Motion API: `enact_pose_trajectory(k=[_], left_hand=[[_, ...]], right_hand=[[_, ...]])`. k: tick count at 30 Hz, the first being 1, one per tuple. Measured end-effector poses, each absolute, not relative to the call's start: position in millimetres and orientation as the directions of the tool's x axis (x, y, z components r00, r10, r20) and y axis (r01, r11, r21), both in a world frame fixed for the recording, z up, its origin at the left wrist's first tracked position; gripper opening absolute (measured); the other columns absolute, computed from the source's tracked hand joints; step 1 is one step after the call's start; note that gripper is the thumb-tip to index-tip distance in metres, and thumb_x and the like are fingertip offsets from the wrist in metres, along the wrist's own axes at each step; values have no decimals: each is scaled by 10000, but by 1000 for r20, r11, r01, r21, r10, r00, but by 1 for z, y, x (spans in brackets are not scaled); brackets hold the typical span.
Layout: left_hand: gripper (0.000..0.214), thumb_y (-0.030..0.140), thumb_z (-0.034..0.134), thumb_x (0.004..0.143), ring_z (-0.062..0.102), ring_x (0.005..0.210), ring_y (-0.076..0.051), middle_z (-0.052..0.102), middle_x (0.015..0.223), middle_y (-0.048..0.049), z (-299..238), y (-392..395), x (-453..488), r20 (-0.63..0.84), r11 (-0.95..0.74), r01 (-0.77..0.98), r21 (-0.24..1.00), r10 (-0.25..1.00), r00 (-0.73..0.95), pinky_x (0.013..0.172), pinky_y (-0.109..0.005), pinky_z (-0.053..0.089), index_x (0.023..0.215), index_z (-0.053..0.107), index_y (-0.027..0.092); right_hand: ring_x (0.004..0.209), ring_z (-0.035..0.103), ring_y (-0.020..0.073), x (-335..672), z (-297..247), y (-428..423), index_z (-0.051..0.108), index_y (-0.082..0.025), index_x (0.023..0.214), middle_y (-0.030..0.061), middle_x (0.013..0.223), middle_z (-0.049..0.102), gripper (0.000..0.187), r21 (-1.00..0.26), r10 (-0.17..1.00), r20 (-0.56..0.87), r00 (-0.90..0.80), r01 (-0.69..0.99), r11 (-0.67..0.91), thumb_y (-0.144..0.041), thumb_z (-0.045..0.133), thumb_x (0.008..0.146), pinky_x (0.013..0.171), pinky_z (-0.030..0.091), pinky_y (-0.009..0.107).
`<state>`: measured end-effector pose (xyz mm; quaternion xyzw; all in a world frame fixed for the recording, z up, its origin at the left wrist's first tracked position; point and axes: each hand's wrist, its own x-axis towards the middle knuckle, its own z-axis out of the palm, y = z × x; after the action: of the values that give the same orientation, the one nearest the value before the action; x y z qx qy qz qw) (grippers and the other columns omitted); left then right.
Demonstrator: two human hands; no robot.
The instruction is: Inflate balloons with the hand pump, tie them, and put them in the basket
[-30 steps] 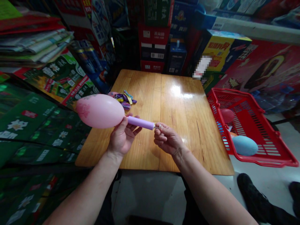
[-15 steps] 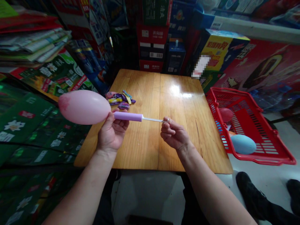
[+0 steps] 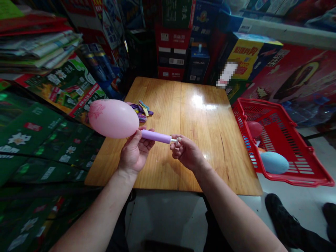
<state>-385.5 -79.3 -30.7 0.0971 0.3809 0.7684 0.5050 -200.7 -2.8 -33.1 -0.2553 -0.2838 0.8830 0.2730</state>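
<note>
A pink inflated balloon point(image 3: 114, 118) with a darker print at its far left end sits on the nozzle end of a purple balloon pump point(image 3: 156, 136). My left hand point(image 3: 135, 150) pinches the balloon's neck against the nozzle, its fingers under the pump barrel. With bent fingers, my right hand point(image 3: 186, 150) grips the ring at the end of the pump's rod; only a short piece of rod shows. Both hands are above the wooden table point(image 3: 204, 119). Behind the pink balloon lies a small heap of limp, uninflated balloons point(image 3: 144, 110), partly hidden by it.
On the right, a red basket point(image 3: 299, 147) holds a light blue balloon point(image 3: 274, 162) and a red one point(image 3: 254, 129). Green cartons point(image 3: 39, 140) are stacked at the left, and boxes point(image 3: 172, 52) stand behind the table. A person's shoe point(image 3: 278, 206) is at the lower right.
The pump's rod has slid into the barrel, with my right hand moving left. My left hand, the pump and the balloon have shifted right, covering more of the limp balloons.
</note>
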Motion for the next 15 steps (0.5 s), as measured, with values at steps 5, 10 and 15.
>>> enact_pose_trajectory(k=[5, 10, 15], left_hand=[[222, 303, 742, 858, 708, 1036, -210, 766, 1021, -90, -31, -81, -377, -238, -181, -702, 689, 858, -455, 860, -328, 561, 1048, 714, 192], [125, 271, 667, 919, 711, 1052, -211, 771, 1066, -57, -27, -81, -405, -252, -258, -677, 689, 790, -559, 890, -361, 551, 1016, 698, 199], [132, 184, 544, 984, 713, 1037, -182, 784, 1006, -1, -21, -79, -449, -255, -389, -644, 659, 689, -678, 836, -328, 539, 976, 675, 192]], right_hand=[[482, 500, 83, -208, -34, -10, 670, -182, 994, 21, 726, 690, 341, -896, 741, -265, -617, -127, -426, -487, 704, 845, 456, 381, 214], [468, 480, 85, -204, -33, -7, 674, -169, 800, 23, 657, 655, 276, -950, 806, -301, -509, 85, -301, -442, 715, 819, 432, 346, 218], [538, 559, 136, -197, -41, 8, 702, -165, 868, 41, 696, 669, 290, -948, 939, -198, -283, 298, -110, -450, 662, 843, 484, 397, 254]])
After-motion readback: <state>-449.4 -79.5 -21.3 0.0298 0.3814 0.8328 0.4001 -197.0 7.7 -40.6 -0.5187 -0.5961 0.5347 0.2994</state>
